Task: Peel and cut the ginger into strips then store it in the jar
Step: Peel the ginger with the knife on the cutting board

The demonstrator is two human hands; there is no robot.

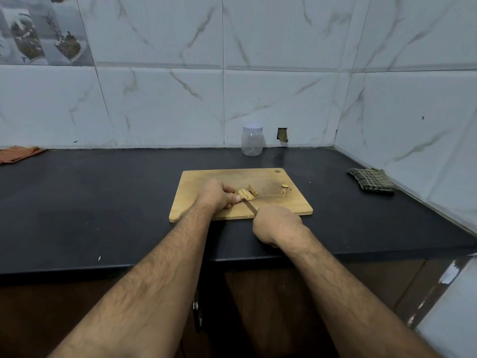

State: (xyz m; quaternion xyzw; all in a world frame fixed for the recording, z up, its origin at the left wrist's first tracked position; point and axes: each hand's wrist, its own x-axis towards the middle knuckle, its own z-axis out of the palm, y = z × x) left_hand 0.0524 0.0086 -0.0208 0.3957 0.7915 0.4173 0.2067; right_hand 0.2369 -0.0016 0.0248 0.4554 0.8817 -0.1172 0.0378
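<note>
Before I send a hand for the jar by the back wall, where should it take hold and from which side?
Take the clear jar around its body, just under the white lid, coming from the front over the cutting board. It stands upright, close to the tiled wall, so the back is probably shut off. Its sides are bare and its round body should suit a wrapping grip.

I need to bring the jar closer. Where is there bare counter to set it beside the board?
Bare counter lies left of the cutting board, and between its right edge and the checked cloth. The strip between board and jar is bare too. The board's middle is crowded: both hands, knife, ginger.
</note>
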